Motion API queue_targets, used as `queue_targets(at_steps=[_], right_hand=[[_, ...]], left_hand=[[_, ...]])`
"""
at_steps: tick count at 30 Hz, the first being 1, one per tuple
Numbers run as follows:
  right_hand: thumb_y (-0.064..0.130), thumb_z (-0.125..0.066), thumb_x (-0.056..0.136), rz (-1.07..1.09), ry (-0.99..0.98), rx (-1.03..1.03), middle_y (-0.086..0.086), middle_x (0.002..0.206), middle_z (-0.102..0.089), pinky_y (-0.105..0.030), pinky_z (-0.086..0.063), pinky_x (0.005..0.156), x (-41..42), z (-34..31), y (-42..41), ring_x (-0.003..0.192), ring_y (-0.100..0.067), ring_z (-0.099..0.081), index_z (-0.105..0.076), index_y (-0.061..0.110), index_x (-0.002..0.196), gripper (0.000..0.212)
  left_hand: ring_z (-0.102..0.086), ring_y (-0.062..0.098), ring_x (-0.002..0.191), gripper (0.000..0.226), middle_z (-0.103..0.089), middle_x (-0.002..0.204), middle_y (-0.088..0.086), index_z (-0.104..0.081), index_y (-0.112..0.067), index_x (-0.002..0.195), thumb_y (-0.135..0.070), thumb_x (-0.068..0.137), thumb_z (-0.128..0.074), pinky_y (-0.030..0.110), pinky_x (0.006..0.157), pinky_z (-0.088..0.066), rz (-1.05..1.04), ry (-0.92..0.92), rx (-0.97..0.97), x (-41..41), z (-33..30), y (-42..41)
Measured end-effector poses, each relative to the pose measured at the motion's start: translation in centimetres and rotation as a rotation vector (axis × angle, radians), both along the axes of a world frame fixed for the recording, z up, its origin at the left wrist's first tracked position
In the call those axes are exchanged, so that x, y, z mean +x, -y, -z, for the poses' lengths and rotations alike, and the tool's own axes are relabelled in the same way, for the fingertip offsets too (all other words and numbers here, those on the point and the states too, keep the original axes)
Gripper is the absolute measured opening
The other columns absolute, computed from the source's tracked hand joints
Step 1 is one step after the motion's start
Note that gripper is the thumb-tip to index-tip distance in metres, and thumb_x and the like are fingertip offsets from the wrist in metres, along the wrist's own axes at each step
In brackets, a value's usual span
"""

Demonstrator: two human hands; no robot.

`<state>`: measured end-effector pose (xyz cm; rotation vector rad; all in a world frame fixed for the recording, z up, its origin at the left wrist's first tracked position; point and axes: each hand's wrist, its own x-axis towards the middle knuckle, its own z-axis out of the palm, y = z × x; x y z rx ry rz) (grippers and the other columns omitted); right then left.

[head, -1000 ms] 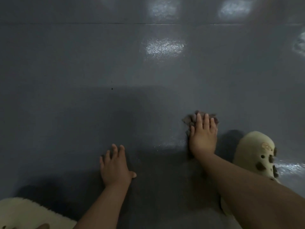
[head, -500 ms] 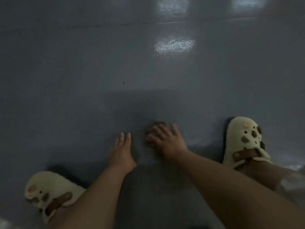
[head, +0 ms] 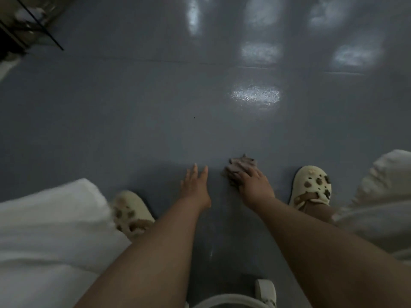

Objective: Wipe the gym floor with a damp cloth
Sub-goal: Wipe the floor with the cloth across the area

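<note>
Two hands are working low in frame: right hand [head: 254,185] is pressing the damp cloth [head: 241,168] flat, fingers spread over it, lower centre-right; left hand [head: 195,185] is bracing on the gym floor [head: 133,107], fingers straight together. Judgement: even pressure, overlapping strokes

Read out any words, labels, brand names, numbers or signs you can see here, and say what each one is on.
None: no readable text shows anywhere.
The clogs carry only dark charms, blurred, with no lettering that can be made out.
The cloth under the right hand, the grey floor and the left hand bear no writing.
</note>
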<state>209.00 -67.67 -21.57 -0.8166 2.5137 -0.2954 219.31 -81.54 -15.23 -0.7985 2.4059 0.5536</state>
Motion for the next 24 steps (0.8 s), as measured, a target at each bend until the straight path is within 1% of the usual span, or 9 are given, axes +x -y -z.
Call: queue_targets(at_steps=[2, 6, 8, 11, 13, 15, 18, 21, 24], right_hand=[[0.022, -0.044, 0.093, 0.037, 0.008, -0.020, -0.003, 0.156, -0.022, -0.037, -0.023, 0.113, 0.7, -0.1, 0.0, 0.140, -0.029, -0.023, -0.046, 0.024, 0.139, 0.046], [0.020, -0.048, 0.087, 0.043, 0.016, 0.026, -0.008, 0.154, -0.025, -0.037, -0.024, 0.113, 1.5, -0.2, 0.1, 0.139, -0.031, -0.025, -0.044, 0.024, 0.139, 0.052], [0.019, -0.047, 0.089, 0.060, 0.019, 0.029, -0.007, 0.155, -0.024, -0.037, -0.023, 0.114, 1.5, -0.4, 0.1, 0.140, -0.030, -0.023, -0.040, 0.025, 0.142, 0.054], [0.019, -0.044, 0.094, 0.045, 0.021, 0.052, -0.004, 0.156, -0.020, -0.033, -0.021, 0.115, 0.7, -0.1, 0.4, 0.141, -0.028, -0.021, -0.037, 0.027, 0.145, 0.052], [0.020, -0.047, 0.094, 0.036, 0.016, 0.021, -0.003, 0.157, -0.018, -0.032, -0.019, 0.115, -0.2, 0.9, 0.9, 0.142, -0.027, -0.020, -0.038, 0.025, 0.144, 0.051], [0.020, -0.050, 0.092, 0.036, 0.038, -0.017, -0.001, 0.157, -0.016, -0.034, -0.019, 0.116, -0.7, 2.2, 1.6, 0.143, -0.026, -0.019, -0.037, 0.025, 0.145, 0.055], [0.025, -0.048, 0.093, 0.064, 0.042, 0.026, -0.003, 0.158, -0.013, -0.037, -0.018, 0.116, -1.2, 4.2, 2.4, 0.144, -0.027, -0.016, -0.032, 0.030, 0.146, 0.056], [0.034, -0.044, 0.096, 0.037, 0.047, 0.129, -0.008, 0.160, 0.002, -0.039, -0.009, 0.118, -2.0, 5.4, 3.5, 0.145, -0.033, -0.004, -0.020, 0.031, 0.149, 0.059], [0.046, -0.033, 0.099, -0.060, 0.018, 0.194, -0.006, 0.159, 0.012, -0.045, 0.003, 0.116, -2.6, 6.5, 4.0, 0.145, -0.033, 0.011, -0.008, 0.033, 0.151, 0.060]], left_hand=[[0.007, 0.026, 0.147, 0.105, 0.017, 0.158, 0.007, 0.003, -0.022, 0.152, -0.018, 0.081, -0.073, 0.041, 0.119, -0.009, -0.001, -0.011, 0.021, -0.2, -0.2, 0.0], [0.006, 0.027, 0.146, 0.097, 0.016, 0.158, 0.007, 0.002, -0.022, 0.152, -0.016, 0.086, -0.067, 0.041, 0.119, -0.009, 0.008, -0.045, 0.027, 0.0, 0.6, 0.9], [0.006, 0.028, 0.146, 0.093, 0.014, 0.159, 0.009, 0.001, -0.021, 0.153, -0.015, 0.087, -0.066, 0.042, 0.119, -0.009, -0.004, -0.033, 0.026, 0.1, 1.1, 1.6], [0.004, 0.029, 0.146, 0.090, 0.011, 0.159, 0.010, -0.002, -0.020, 0.153, -0.016, 0.088, -0.065, 0.042, 0.119, -0.010, -0.074, 0.001, 0.059, -0.6, 2.5, 2.0], [0.003, 0.028, 0.146, 0.087, 0.010, 0.159, 0.009, -0.004, -0.021, 0.153, -0.013, 0.089, -0.062, 0.040, 0.119, -0.010, -0.111, -0.005, 0.058, -1.7, 3.8, 1.7], [0.003, 0.028, 0.147, 0.085, 0.010, 0.159, 0.008, -0.004, -0.021, 0.153, -0.013, 0.090, -0.060, 0.039, 0.119, -0.009, -0.095, -0.001, 0.081, -2.8, 5.3, 1.0], [0.004, 0.027, 0.147, 0.085, 0.012, 0.159, 0.008, -0.002, -0.020, 0.153, -0.015, 0.091, -0.060, 0.037, 0.119, -0.008, -0.036, 0.031, 0.090, -3.9, 7.0, 0.0], [0.003, 0.026, 0.147, 0.087, 0.011, 0.159, 0.009, -0.001, -0.019, 0.153, -0.018, 0.090, -0.061, 0.034, 0.118, -0.006, 0.026, 0.046, 0.079, -4.5, 8.9, -0.2], [0.003, 0.024, 0.147, 0.092, 0.012, 0.159, 0.008, 0.000, -0.017, 0.152, -0.022, 0.087, -0.065, 0.032, 0.117, -0.006, 0.055, 0.046, 0.089, -5.2, 10.0, -0.8]])
